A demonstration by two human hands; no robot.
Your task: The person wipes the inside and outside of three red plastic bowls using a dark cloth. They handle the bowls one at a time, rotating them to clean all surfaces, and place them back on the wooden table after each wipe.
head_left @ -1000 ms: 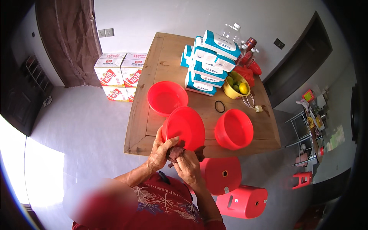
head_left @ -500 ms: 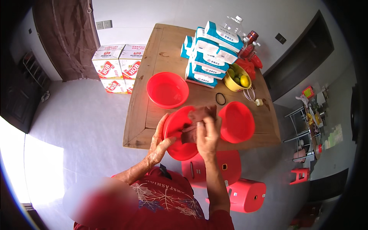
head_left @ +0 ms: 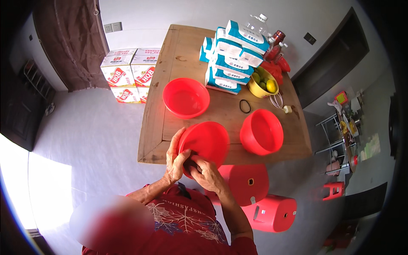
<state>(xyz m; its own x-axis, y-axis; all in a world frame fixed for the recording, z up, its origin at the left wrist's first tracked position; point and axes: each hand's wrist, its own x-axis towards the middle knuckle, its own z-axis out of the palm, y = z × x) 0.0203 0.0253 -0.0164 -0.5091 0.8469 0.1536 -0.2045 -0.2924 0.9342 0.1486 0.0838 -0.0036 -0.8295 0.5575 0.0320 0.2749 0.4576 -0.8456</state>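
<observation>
The left hand [head_left: 174, 160] clasps the left rim of a tilted red bowl [head_left: 207, 141], thumb toward its near side. The right hand [head_left: 207, 173] keeps a bunched grip on a dark cloth [head_left: 190, 162], mostly hidden by fingers, at the bowl's near rim. This bowl is at the near edge of the worktop [head_left: 180, 53]; a second bowl [head_left: 186, 98] and a third bowl [head_left: 262, 132] stand beyond and to the right.
</observation>
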